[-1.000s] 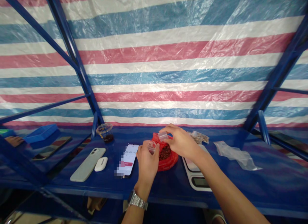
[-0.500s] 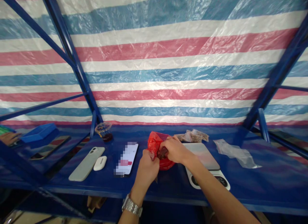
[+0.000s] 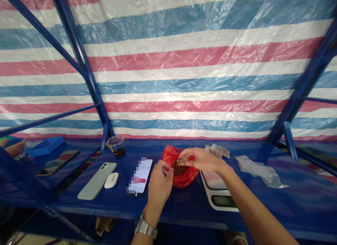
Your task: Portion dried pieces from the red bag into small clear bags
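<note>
A red plastic bag (image 3: 187, 180) stands open on the blue tabletop, dark brown bits (image 3: 179, 169) showing inside. Over its mouth, my right hand (image 3: 198, 160) pinches a small clear container (image 3: 180, 161) with pale brown pieces in it; its exact kind is unclear. My left hand (image 3: 160, 181) is closed at the near left side of the red bag, gripping a small clear plastic bag (image 3: 166, 167). A white kitchen scale (image 3: 222, 200) lies to the right, partly under my right forearm.
Filled clear bags (image 3: 218, 151) lie behind the scale, flat clear zip bags (image 3: 262, 170) farther right. Leftward are a lit phone (image 3: 140, 176), a white earphone case (image 3: 111, 180), a pale phone (image 3: 96, 181) and a plastic cup (image 3: 117, 146). Another person's hand (image 3: 16, 148) shows at far left.
My right hand has lifted from inside the red bag and now holds a small clear container above it. The bag's mouth is wider and its contents show. More of the scale's display is visible.
</note>
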Demonstrator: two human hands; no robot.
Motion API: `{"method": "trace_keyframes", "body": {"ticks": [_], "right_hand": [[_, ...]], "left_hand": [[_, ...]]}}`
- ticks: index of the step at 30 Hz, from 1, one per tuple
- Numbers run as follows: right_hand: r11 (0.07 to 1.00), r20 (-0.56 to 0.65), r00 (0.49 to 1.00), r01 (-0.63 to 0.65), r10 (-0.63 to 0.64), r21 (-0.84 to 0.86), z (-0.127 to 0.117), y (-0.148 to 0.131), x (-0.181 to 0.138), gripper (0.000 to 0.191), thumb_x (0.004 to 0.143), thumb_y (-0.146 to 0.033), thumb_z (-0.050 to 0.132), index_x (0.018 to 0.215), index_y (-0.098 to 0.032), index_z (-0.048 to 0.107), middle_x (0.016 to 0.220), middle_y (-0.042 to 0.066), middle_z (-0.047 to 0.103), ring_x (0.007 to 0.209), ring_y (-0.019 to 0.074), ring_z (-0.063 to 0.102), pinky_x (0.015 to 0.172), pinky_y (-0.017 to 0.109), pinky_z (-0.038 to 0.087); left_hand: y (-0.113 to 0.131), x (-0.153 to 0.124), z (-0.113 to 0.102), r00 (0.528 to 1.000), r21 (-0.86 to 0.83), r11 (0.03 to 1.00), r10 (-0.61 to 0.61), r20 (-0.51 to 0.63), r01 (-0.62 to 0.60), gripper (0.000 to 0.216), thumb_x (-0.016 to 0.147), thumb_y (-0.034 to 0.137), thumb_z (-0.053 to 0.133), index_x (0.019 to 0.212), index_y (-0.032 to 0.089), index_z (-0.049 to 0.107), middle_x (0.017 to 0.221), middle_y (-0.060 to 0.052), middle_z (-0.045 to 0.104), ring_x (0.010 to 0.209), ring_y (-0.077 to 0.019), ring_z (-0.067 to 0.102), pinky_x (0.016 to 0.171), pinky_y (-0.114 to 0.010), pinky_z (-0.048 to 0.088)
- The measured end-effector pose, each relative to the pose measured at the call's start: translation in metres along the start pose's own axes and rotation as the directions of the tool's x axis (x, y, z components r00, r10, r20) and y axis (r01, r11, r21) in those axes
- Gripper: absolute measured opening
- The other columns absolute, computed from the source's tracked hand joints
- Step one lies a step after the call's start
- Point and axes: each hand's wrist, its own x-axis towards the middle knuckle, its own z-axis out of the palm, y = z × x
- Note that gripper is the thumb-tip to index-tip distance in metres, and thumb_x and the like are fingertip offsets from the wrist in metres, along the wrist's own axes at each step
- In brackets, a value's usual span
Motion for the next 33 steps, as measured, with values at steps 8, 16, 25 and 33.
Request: {"method": "trace_keyframes", "body": {"ticks": [8, 16, 25, 33], "right_hand": [[0.962, -0.053, 0.974, 0.206, -0.219, -0.18, 0.008, -0.063, -0.008, 0.027, 0.081, -0.006, 0.066, 0.096, -0.026, 0.076, 0.099, -0.001, 0.078, 0.098, 0.019, 0.068, 0.095, 0.034, 0.041], [0.89, -0.109, 0.931, 0.292, -0.348, -0.351, 0.017, -0.076, -0.008, 0.034, 0.08, 0.003, 0.056, 0.093, -0.024, 0.073, 0.105, 0.001, 0.074, 0.106, 0.019, 0.064, 0.093, 0.034, 0.032], [0.862, -0.046, 0.999, -0.009, -0.016, -0.507, 0.009, -0.04, -0.007, 0.04, 0.07, 0.002, 0.061, 0.094, -0.026, 0.078, 0.101, 0.002, 0.08, 0.104, 0.0241, 0.068, 0.094, 0.037, 0.033], [0.887, 0.088, 0.993, -0.029, 0.079, -0.46, 0.035, -0.029, 0.004, 0.036, 0.066, 0.002, 0.06, 0.087, -0.022, 0.078, 0.094, 0.003, 0.082, 0.097, 0.0223, 0.072, 0.099, 0.037, 0.032]], "left_hand": [[0.01, -0.002, 0.005, 0.999, 0.032, 0.999, 0.015, -0.039, -0.014, 0.014, 0.091, 0.035, 0.06, 0.092, 0.021, 0.064, 0.087, -0.005, 0.069, 0.079, -0.0205, 0.065, 0.069, -0.028, 0.044], [0.015, -0.002, 0.007, 0.998, 0.035, 0.999, 0.021, -0.052, -0.019, 0.02, 0.091, 0.036, 0.06, 0.102, 0.02, 0.064, 0.097, -0.008, 0.071, 0.086, -0.0228, 0.066, 0.071, -0.03, 0.045], [0.005, -0.003, 0.0, 0.984, 0.161, 0.971, -0.178, -0.006, 0.177, 0.01, 0.09, 0.029, 0.059, 0.085, 0.022, 0.053, 0.083, -0.007, 0.068, 0.077, -0.0234, 0.068, 0.07, -0.03, 0.042], [-0.009, 0.005, 0.009, 0.963, -0.073, 0.961, -0.264, 0.057, 0.268, 0.007, 0.086, 0.026, 0.058, 0.082, 0.02, 0.056, 0.078, -0.005, 0.07, 0.078, -0.0227, 0.069, 0.067, -0.029, 0.043]]}}
